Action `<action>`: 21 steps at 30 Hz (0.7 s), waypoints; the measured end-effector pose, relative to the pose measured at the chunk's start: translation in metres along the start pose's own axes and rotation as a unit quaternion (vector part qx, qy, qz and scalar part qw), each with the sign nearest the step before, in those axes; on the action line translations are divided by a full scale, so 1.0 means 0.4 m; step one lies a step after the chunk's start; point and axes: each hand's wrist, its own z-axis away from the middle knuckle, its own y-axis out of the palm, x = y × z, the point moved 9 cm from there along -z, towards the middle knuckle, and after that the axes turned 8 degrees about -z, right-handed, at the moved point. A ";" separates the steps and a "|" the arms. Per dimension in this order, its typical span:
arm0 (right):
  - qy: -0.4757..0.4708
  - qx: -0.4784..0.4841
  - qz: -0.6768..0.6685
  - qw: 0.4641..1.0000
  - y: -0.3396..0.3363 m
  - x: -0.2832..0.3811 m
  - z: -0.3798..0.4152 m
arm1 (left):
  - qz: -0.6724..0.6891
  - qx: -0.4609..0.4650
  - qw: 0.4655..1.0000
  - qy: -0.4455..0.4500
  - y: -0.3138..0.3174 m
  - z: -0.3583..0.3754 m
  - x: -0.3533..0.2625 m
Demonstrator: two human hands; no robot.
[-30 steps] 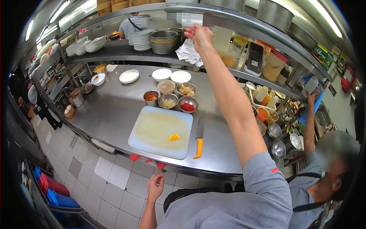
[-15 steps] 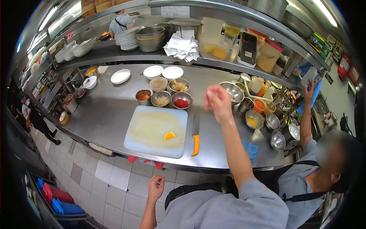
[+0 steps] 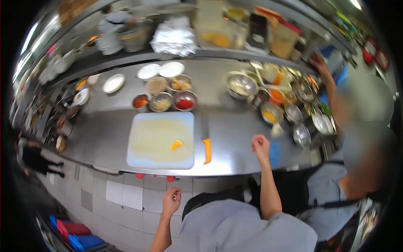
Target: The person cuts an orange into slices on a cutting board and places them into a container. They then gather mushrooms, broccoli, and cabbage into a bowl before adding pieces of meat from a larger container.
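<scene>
My right hand [image 3: 261,146] hovers over the front of the steel counter [image 3: 228,147], beside a blue cloth [image 3: 275,153]. Its fingers are curled in, and whether they hold anything is too small to tell. Below the counter's front edge hangs my left hand [image 3: 171,199], fingers curled, their inside hidden. A pale cutting board [image 3: 159,130] bears an orange wedge [image 3: 176,145]. Right of the board lies a knife with an orange handle [image 3: 207,151]. Behind the board stand metal bowls, one with red food [image 3: 184,101].
Several bowls and squeeze bottles crowd the counter's right side, among them a metal bowl [image 3: 242,85]. White plates [image 3: 113,83] lie at the back. A co-worker [image 3: 327,185] stands close on my right, one arm raised to the shelf [image 3: 210,53]. Another person [image 3: 37,157] is far left.
My right hand has come back from over the middle of the counter, down and to the right. My left hand has barely moved. The whole view has shifted and blurred.
</scene>
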 end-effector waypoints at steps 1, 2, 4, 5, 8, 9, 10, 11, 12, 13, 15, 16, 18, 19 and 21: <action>0.005 -0.019 0.014 1.000 -0.025 -0.009 0.004 | -0.002 0.004 1.000 0.005 0.002 -0.005 0.007; 0.013 -0.039 0.019 0.999 -0.045 -0.007 0.013 | -0.003 0.008 1.000 0.012 0.012 -0.012 0.003; 0.014 -0.080 0.030 0.996 -0.077 0.001 0.020 | 0.000 0.031 1.000 0.001 0.019 -0.016 -0.028; 0.007 -0.096 0.035 0.995 -0.093 0.012 0.018 | -0.004 0.037 0.999 0.003 0.023 -0.021 -0.024; 0.020 -0.138 0.069 0.988 -0.151 0.021 -0.006 | -0.015 0.051 0.999 -0.007 0.034 -0.038 -0.023; -0.007 -0.155 0.094 0.983 -0.177 0.028 -0.024 | -0.021 0.060 0.998 -0.010 0.037 -0.043 -0.027; -0.034 -0.171 0.121 0.977 -0.209 0.025 -0.045 | -0.027 0.068 0.997 -0.013 0.040 -0.047 -0.028; -0.060 -0.185 0.148 0.970 -0.242 0.022 -0.063 | -0.028 0.071 0.997 -0.009 0.041 -0.053 -0.029; -0.081 -0.201 0.177 0.960 -0.277 0.026 -0.082 | -0.030 0.072 0.997 -0.006 0.041 -0.059 -0.028; -0.104 -0.216 0.207 0.948 -0.312 0.033 -0.106 | -0.030 0.073 0.997 -0.003 0.042 -0.066 -0.030; -0.133 -0.250 0.271 0.920 -0.391 0.046 -0.159 | -0.044 0.073 0.996 -0.019 0.036 -0.081 -0.038; -0.137 -0.270 0.305 0.903 -0.439 0.046 -0.181 | -0.052 0.074 0.996 -0.027 0.035 -0.088 -0.040; -0.134 -0.316 0.384 0.857 -0.537 0.024 -0.170 | -0.067 0.052 0.996 0.001 0.034 -0.098 -0.036; -0.129 -0.337 0.427 0.829 -0.578 0.012 -0.156 | -0.074 0.040 0.996 0.015 0.028 -0.101 -0.040; -0.081 -0.373 0.462 0.800 -0.639 0.007 -0.161 | -0.083 0.047 0.995 -0.023 0.023 -0.100 -0.047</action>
